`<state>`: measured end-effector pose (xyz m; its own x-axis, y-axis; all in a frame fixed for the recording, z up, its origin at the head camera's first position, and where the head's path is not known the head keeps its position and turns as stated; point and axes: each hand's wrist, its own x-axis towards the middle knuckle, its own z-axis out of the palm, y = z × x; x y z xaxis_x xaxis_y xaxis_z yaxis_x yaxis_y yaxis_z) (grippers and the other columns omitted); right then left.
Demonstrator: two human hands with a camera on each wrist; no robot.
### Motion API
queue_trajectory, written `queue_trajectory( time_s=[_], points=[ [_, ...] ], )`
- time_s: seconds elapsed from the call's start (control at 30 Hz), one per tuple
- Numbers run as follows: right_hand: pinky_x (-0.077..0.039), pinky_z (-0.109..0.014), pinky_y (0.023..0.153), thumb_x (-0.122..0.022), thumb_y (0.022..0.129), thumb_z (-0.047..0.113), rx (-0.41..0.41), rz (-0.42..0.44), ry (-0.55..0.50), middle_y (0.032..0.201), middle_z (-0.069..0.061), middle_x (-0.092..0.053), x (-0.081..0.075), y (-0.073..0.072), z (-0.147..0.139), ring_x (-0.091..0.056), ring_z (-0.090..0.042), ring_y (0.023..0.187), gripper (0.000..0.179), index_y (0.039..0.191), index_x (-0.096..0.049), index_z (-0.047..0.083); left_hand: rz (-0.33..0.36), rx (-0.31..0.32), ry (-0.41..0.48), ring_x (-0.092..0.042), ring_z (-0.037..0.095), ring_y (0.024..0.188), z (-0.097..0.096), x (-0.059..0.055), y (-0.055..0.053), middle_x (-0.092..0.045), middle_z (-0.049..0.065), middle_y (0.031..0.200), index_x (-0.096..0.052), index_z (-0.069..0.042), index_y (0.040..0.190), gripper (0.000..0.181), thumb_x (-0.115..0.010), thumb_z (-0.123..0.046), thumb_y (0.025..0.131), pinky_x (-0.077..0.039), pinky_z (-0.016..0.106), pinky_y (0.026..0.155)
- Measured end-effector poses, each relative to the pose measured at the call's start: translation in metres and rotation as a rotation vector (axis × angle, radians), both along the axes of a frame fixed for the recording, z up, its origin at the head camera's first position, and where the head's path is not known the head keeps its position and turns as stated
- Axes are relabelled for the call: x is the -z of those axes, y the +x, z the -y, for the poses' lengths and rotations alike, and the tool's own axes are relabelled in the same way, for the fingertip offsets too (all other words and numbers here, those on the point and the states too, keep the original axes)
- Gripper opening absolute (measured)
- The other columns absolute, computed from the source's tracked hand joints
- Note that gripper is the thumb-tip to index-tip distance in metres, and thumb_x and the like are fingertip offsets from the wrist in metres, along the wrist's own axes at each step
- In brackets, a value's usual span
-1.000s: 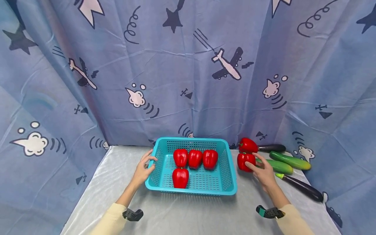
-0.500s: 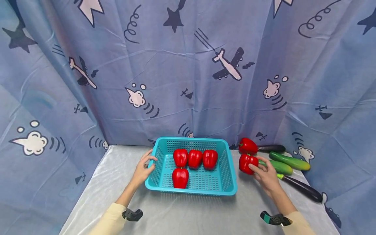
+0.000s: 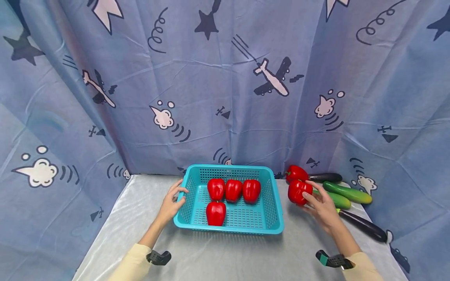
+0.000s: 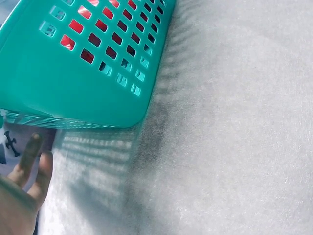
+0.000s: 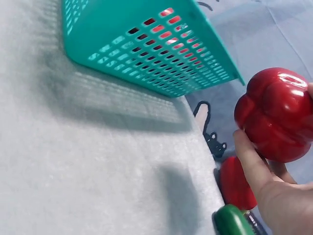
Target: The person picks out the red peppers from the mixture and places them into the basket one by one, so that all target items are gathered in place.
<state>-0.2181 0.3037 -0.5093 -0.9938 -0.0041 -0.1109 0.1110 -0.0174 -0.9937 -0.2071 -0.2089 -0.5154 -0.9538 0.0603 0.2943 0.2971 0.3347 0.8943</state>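
Note:
My right hand (image 3: 324, 210) holds a glossy red bell pepper (image 3: 299, 192) between thumb and fingers, right of the basket. In the right wrist view this bell pepper (image 5: 274, 115) is raised above the table, its lobed bottom facing the camera. The turquoise plastic basket (image 3: 232, 231) has several red bell peppers in it, three in a row and one in front (image 3: 216, 213). My left hand (image 3: 171, 203) is at the basket's left rim with its fingers spread and loosely bent; in the left wrist view two fingers (image 4: 41, 176) show beside the basket corner, pinching nothing.
Another red bell pepper (image 3: 296, 173) lies at the back right. Near it are two eggplants, one at the back (image 3: 325, 177) and one in front (image 3: 363, 225), and two green cucumbers (image 3: 347, 191). A patterned blue curtain (image 3: 225, 97) hangs behind the pale table (image 3: 225, 257).
My right hand has lifted the bell pepper off the table and shifted slightly to the right. The left hand and the basket have stayed in place.

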Motion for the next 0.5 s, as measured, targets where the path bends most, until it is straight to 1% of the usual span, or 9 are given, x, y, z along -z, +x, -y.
queue_trajectory(
  time_s=[0.1, 0.23, 0.37, 0.5],
  points=[
    [-0.051, -0.049, 0.091, -0.068, 0.099, 0.026, -0.006, -0.011, -0.014, 0.143, -0.014, -0.034, -0.004, 0.001, 0.002, -0.055, -0.019, 0.112, 0.059, 0.152, -0.041, 0.025, -0.009, 0.000, 0.000, -0.029, 0.053, 0.141, 0.000, 0.000, 0.000, -0.030, 0.034, 0.155, -0.065, 0.006, 0.108, 0.021, -0.057, 0.017, 0.091, -0.039, 0.070, 0.096],
    [-0.050, -0.052, 0.091, -0.071, 0.097, 0.020, -0.002, -0.033, -0.027, 0.141, -0.011, -0.034, -0.008, 0.002, 0.008, -0.043, -0.027, 0.122, 0.053, 0.144, -0.046, 0.021, -0.023, -0.001, 0.000, -0.030, 0.054, 0.140, 0.000, 0.001, 0.000, -0.031, 0.034, 0.155, -0.065, 0.008, 0.108, 0.020, -0.058, 0.017, 0.091, -0.039, 0.070, 0.095],
    [-0.052, -0.047, 0.089, -0.074, 0.095, 0.017, 0.007, -0.049, -0.015, 0.144, -0.011, -0.032, -0.015, 0.002, 0.015, -0.036, -0.033, 0.128, 0.052, 0.139, -0.047, 0.022, -0.027, 0.004, 0.001, -0.030, 0.054, 0.140, 0.000, 0.003, -0.001, -0.031, 0.033, 0.155, -0.065, 0.008, 0.108, 0.020, -0.058, 0.017, 0.091, -0.039, 0.071, 0.094],
    [-0.055, -0.042, 0.086, -0.076, 0.094, 0.019, 0.007, -0.065, 0.023, 0.146, -0.013, -0.032, -0.022, 0.003, 0.022, -0.035, -0.037, 0.130, 0.055, 0.140, -0.046, 0.022, -0.026, 0.012, 0.004, -0.029, 0.054, 0.140, 0.001, 0.003, -0.002, -0.030, 0.035, 0.155, -0.066, 0.005, 0.107, 0.021, -0.057, 0.017, 0.092, -0.039, 0.072, 0.094]
  ],
)
